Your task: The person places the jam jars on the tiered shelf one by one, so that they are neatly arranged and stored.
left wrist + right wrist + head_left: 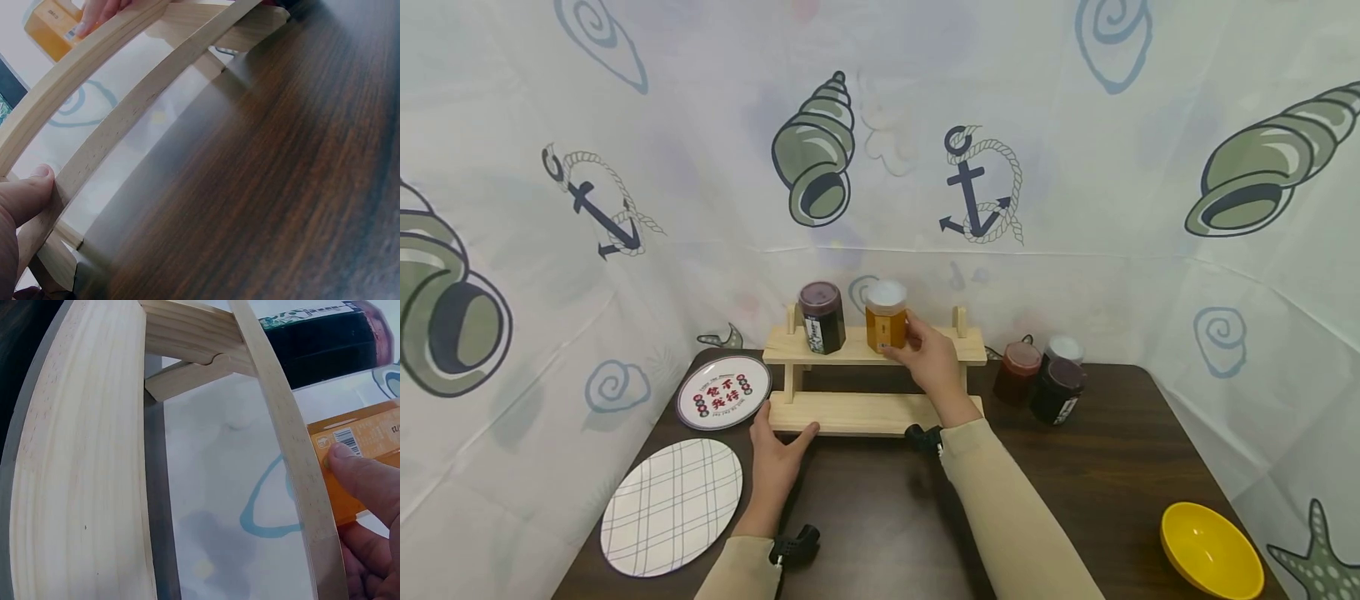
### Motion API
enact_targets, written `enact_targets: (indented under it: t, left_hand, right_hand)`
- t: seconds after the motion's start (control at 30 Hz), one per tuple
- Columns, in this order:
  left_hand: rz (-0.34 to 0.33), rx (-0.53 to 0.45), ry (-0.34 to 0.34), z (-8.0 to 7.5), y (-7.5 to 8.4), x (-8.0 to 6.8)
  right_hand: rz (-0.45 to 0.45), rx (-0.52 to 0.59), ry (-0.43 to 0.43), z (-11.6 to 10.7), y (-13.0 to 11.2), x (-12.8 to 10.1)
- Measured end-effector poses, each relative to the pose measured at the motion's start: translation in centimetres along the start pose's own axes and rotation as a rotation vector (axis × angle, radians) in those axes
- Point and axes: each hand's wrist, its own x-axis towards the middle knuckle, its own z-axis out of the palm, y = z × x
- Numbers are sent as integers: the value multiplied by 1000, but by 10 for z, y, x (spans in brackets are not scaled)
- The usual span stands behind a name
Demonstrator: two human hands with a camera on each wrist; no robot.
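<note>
A two-tier wooden rack (850,412) stands at the back of the dark table. On its upper shelf sits an amber jar (883,321) with a white lid, and my right hand (928,358) grips it by its lower right side. The right wrist view shows the thumb on the label of that amber jar (365,440). To its left on the same shelf stands a dark jar (822,321) with a purplish lid. My left hand (777,462) holds the left end of the lower shelf, with its thumb (31,194) against the front edge.
Right of the rack stand a red jar (1018,372), a dark jar (1060,387) and a white-lidded jar (1066,346) mostly hidden behind it. At left lie a plate with red lettering (724,392) and a checked plate (672,507). A yellow bowl (1212,550) is at front right.
</note>
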Motion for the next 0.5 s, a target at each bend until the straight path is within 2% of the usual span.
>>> enact_targets:
  t: [0.5]
  left_hand:
    - [-12, 13, -12, -1, -4, 2]
  right_hand:
    - [18, -13, -14, 4, -5, 0]
